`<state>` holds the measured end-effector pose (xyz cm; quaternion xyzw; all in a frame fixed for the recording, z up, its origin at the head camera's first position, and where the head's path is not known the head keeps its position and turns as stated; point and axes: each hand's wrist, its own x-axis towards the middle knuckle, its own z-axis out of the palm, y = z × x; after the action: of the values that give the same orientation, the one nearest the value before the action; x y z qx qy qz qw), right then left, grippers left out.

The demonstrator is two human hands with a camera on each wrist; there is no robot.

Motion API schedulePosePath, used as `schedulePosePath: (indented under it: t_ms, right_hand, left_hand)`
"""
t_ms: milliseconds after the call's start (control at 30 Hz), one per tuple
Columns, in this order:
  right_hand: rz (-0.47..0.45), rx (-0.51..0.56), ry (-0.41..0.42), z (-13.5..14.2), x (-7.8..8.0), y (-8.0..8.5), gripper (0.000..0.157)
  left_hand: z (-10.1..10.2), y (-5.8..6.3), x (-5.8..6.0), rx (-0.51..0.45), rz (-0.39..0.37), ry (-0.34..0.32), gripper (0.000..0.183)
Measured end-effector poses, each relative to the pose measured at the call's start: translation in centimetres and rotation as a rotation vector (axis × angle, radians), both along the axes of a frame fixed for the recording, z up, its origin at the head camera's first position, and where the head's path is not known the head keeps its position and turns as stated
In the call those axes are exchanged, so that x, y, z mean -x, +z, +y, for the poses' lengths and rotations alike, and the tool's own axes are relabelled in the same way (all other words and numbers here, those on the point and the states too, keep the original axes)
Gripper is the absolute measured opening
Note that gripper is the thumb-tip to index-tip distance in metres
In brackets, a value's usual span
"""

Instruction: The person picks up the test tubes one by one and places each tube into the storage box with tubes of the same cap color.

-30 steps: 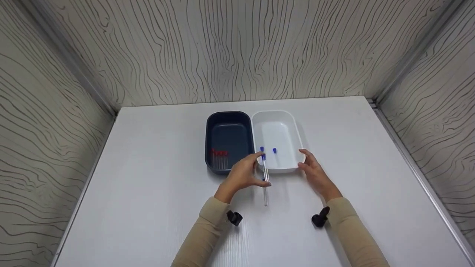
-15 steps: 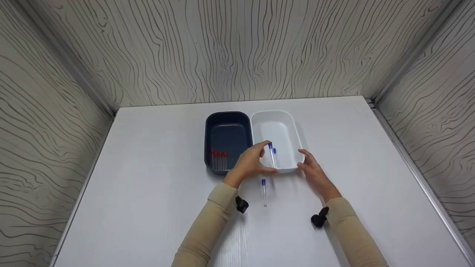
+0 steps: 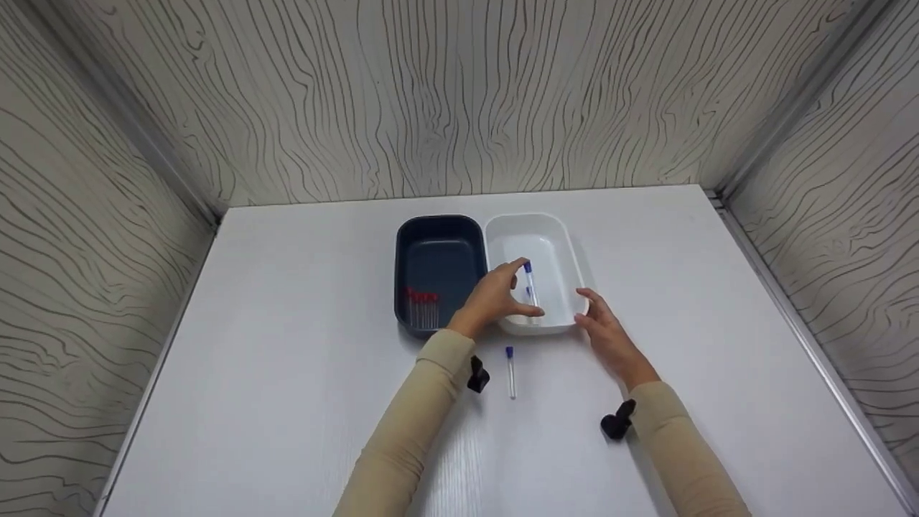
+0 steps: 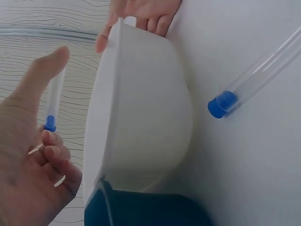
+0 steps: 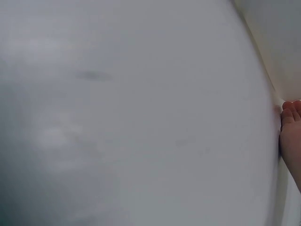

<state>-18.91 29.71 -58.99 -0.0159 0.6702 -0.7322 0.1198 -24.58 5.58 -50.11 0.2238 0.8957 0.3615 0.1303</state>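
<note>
Over the white tray [image 3: 542,244], my left hand [image 3: 492,296] holds a blue-capped test tube [image 3: 528,268] lengthwise between thumb and fingertips. The left wrist view shows this clear tube [image 4: 55,96] with its cap at the fingers. Another blue cap [image 3: 530,291] shows inside the tray, partly behind the held tube. My right hand [image 3: 609,336] pinches the tray's right wall near its front corner. Only part of the right hand [image 5: 291,136] shows at the edge of the right wrist view. A further blue-capped test tube [image 3: 510,373] lies on the table in front of the tray.
A dark blue tray [image 3: 441,266] stands against the white tray's left side. Several red-capped test tubes [image 3: 425,309] lie in its front left part. Both trays rest on a white table [image 3: 309,301], with wood-patterned panels [image 3: 445,100] behind and at the sides.
My left hand has lifted one blue-capped tube away from beside the one on the table and carried it forward and right over the white tray. My right hand stays on the tray.
</note>
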Motion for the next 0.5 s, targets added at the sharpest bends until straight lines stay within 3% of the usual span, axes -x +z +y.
schedulePosePath:
  t_ms: [267, 500]
  right_hand:
    - [-0.004, -0.014, -0.005, 0.2, 0.1, 0.0, 0.057]
    - [-0.010, -0.024, -0.005, -0.1, 0.0, 0.2, 0.055]
  left_hand:
    - [1.5, -0.7, 0.5, 0.010, -0.010, -0.009, 0.095]
    - [3.0, -1.7, 0.4, 0.010, -0.049, 0.057, 0.096]
